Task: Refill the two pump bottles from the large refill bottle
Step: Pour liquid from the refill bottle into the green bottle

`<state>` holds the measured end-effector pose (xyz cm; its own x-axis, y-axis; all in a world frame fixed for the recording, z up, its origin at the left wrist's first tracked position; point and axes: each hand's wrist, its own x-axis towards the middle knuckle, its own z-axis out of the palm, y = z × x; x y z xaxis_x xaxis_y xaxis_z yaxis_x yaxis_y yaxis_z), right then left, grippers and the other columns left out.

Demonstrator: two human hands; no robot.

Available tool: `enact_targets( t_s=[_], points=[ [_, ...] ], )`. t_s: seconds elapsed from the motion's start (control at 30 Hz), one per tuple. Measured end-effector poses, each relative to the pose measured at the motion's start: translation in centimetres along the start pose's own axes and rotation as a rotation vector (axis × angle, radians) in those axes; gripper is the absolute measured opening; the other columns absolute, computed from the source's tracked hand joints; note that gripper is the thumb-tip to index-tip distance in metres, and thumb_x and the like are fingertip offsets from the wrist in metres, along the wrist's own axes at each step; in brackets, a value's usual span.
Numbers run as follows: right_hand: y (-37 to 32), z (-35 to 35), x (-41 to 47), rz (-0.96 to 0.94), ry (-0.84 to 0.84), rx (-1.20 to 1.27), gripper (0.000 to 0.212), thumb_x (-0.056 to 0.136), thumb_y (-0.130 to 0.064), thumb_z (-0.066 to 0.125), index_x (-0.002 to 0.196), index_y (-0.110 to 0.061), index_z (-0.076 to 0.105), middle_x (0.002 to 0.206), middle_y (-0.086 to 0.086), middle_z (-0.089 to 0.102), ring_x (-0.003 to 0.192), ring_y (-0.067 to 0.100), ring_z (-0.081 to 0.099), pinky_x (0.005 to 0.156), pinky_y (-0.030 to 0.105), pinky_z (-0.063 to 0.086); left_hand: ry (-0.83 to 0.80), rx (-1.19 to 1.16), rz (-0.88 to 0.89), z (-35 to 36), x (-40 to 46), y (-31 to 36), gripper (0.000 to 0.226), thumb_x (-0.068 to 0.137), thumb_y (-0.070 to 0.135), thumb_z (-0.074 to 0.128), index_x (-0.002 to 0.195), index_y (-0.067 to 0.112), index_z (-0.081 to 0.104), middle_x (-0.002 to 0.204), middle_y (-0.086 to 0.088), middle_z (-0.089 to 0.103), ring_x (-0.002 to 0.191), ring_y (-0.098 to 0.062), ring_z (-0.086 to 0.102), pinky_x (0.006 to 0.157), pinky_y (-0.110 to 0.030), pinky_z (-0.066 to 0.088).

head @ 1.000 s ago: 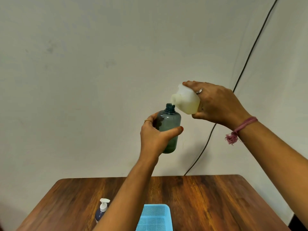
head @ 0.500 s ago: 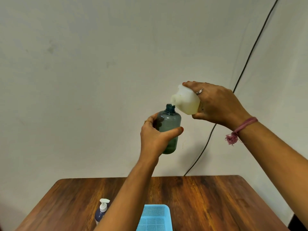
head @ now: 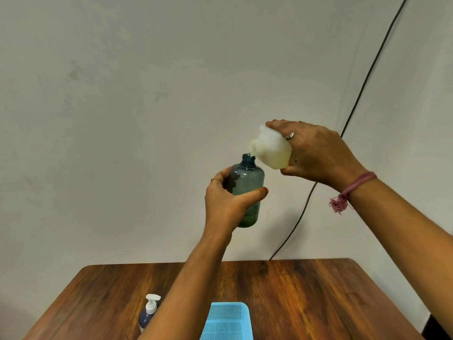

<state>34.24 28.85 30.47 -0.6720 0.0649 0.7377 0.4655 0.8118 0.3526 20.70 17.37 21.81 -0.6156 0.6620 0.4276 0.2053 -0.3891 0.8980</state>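
A: What's the step in hand?

B: Pouring. The right hand (head: 316,153) has its fingers wrapped over the shoulder of the white refill bottle (head: 270,149), tipped well over so its open spout sits just above the neck of the blue-grey pump bottle (head: 246,190). The left hand (head: 228,204) grips that bottle upright, thumb across the front and fingers curled round the back, both held high above the counter (head: 306,290).

A: How would you do it well?

B: Keep the spout centred over that narrow neck and nearly touching it, tilt slowly, and hold the lower bottle plumb. I judge a fast tip would send liquid down the outside and onto the thumb.

A: Is anything flowing?

B: There is a faint glint at the spout, but I cannot say for sure it is a stream.

A: And the contents?

B: The held bottle is translucent, pump off, with greenish liquid low in its base and most of it unfilled. The refill bottle shows pale yellowish liquid pooled toward its lower side.

A: The other one?

B: A dark bottle with white pump (head: 148,315) stands on the counter, lower left, beside a light-blue mesh basket (head: 226,322). Its level is unreadable.
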Motion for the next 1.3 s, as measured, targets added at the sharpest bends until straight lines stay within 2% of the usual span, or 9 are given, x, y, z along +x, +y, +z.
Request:
enact_targets(
  t_s=[0.27, 0.47, 0.97, 1.3],
  points=[
    [-0.09, -0.09, 0.06, -0.009, 0.005, -0.012, 0.090, 0.052, -0.022, 0.090, 0.132, -0.008, 0.050, 0.119, 0.016, 0.064, 0.096, 0.037, 0.065, 0.076, 0.043, 0.054, 0.002, -0.001, 0.007, -0.06, 0.07, -0.09, 0.074, 0.060, 0.018, 0.088, 0.123, 0.026, 0.051, 0.111, 0.011, 0.055, 0.091, 0.000, 0.053, 0.052, -0.001, 0.044],
    [-0.09, -0.14, 0.11, -0.004, 0.003, -0.018, 0.090, 0.054, -0.022, 0.089, 0.134, -0.009, 0.049, 0.121, 0.016, 0.063, 0.099, 0.037, 0.065, 0.077, 0.044, 0.054, 0.001, 0.003, 0.004, -0.05, 0.11, 0.08, 0.069, 0.059, 0.019, 0.088, 0.114, 0.032, 0.048, 0.103, 0.019, 0.052, 0.089, 0.002, 0.052, 0.050, -0.001, 0.042],
    [0.10, 0.03, 0.19, -0.007, -0.011, -0.026, 0.090, 0.056, -0.023, 0.088, 0.135, -0.010, 0.048, 0.125, 0.014, 0.062, 0.103, 0.035, 0.064, 0.079, 0.043, 0.053, -0.001, 0.002, -0.008, 0.02, 0.21, -0.05, 0.069, 0.060, 0.018, 0.088, 0.114, 0.031, 0.048, 0.101, 0.020, 0.052, 0.088, 0.002, 0.052, 0.051, -0.001, 0.043],
    [0.27, 0.24, 0.14, -0.016, -0.002, -0.040, 0.090, 0.055, -0.024, 0.089, 0.134, -0.009, 0.049, 0.123, 0.015, 0.063, 0.100, 0.035, 0.065, 0.077, 0.043, 0.054, 0.003, 0.004, -0.011, 0.05, 0.28, -0.27, 0.068, 0.059, 0.018, 0.088, 0.114, 0.031, 0.050, 0.106, 0.015, 0.055, 0.091, 0.001, 0.053, 0.052, -0.001, 0.044]
  ],
)
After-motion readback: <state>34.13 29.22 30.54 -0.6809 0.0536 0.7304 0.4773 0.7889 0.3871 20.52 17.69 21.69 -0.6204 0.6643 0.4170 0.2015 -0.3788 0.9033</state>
